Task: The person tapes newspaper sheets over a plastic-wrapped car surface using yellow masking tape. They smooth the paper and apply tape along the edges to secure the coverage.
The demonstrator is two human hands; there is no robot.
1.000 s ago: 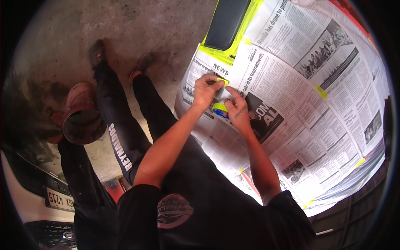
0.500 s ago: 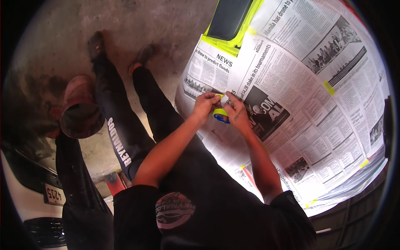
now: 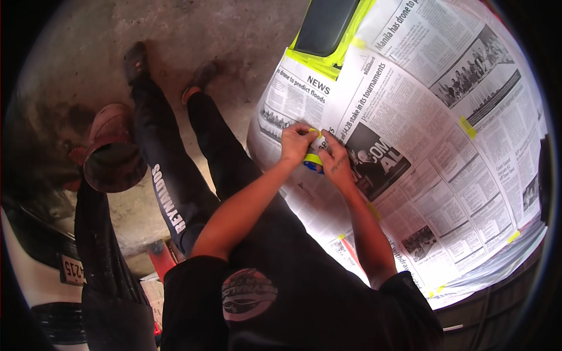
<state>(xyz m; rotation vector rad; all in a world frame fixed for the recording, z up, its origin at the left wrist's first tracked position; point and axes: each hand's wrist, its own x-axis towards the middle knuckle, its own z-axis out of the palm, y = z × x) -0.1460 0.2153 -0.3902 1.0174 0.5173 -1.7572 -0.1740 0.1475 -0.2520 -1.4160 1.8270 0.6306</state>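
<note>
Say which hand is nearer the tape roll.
Right: the right hand holds the tape roll; the left hand is above and left of it in the picture.

Bright light strikes the newspaper sheets (image 3: 421, 158) before me, bleaching them white beside my right forearm (image 3: 367, 240), while a soft brownish shadow darkens the paper just below my right hand (image 3: 338, 167). The concrete floor (image 3: 246, 35) lies dimmer, and my black T-shirt (image 3: 333, 310) sinks into gloom. Fisheye distortion bows straight edges inside a black rim; the finest newsprint blurs.
</note>
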